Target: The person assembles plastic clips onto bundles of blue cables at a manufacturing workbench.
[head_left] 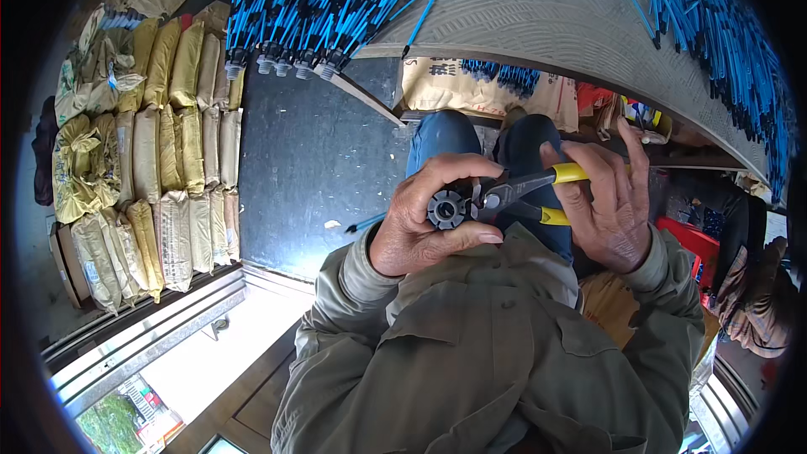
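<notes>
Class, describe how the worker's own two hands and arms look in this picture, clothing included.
Both the left hand and the right hand are bare, with no gloves. Each arm is covered by a loose, creased, grey-green long sleeve: the left sleeve and the right sleeve both end around the wrist.

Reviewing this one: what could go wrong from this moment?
The left hand grips the round black part close beside the head of the pliers, so a pinched finger seems possible. Some blue rods jut past the edge of the table; a bump might knock them off.
</notes>
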### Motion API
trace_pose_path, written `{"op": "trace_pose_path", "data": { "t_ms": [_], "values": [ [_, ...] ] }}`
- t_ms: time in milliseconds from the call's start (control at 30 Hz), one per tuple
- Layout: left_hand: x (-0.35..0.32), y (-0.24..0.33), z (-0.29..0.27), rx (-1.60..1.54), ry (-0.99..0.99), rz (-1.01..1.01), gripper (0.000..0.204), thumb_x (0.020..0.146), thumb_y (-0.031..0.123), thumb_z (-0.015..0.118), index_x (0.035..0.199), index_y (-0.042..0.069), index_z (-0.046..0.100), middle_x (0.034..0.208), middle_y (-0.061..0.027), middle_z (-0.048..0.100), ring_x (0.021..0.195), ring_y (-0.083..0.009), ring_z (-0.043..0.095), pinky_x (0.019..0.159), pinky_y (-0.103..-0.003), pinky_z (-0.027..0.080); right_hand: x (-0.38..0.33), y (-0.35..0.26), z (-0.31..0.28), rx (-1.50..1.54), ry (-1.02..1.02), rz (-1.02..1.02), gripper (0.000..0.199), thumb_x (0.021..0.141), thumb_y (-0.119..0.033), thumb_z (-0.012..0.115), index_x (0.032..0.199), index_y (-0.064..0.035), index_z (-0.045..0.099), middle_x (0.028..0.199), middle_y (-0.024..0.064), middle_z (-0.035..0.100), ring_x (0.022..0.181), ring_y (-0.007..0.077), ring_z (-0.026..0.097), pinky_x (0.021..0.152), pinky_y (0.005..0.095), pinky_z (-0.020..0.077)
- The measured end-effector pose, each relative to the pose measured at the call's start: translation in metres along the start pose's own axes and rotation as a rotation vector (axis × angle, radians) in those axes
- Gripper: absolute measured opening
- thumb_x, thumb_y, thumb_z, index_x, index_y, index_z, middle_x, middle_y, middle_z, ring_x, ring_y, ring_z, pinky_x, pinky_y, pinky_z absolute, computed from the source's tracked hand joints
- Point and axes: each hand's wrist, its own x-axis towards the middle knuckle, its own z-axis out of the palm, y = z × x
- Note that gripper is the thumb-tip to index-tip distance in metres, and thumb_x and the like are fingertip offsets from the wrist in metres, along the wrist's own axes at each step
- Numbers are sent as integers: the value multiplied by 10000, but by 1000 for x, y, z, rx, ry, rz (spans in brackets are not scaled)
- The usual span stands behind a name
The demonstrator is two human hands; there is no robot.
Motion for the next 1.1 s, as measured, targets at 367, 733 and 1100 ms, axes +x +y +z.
{"op": "trace_pose_path", "data": {
  "t_ms": [367, 733, 1100],
  "values": [
    [2, -9, -1, 1, 2, 63, 622, 511, 270, 841, 1026, 8, 612, 973, -88, 624, 854, -171, 568, 754, -287, 435, 2, 13, -11, -39, -48, -184, 175, 773, -68, 641, 910, 14, 569, 980, 153, 501, 814, 309, 562, 701, 458, 458],
    [0, -14, 6, -68, 8, 156, 605, 521, 184, 843, 1063, 34, 620, 983, -72, 648, 798, -169, 568, 729, -291, 447, -7, 20, -22, 195, -182, -109, 252, 730, -173, 691, 892, -12, 584, 965, 144, 511, 756, 270, 553, 600, 363, 461],
    [1, -13, 8, -87, -84, 61, 655, 454, 303, 836, 983, -25, 634, 931, -133, 647, 771, -192, 590, 688, -303, 448, 1, 51, -47, 1000, -903, 29, 382, 817, -390, 636, 782, -26, 528, 769, 92, 566, 596, 203, 546, 515, 335, 432]
  ]
}}
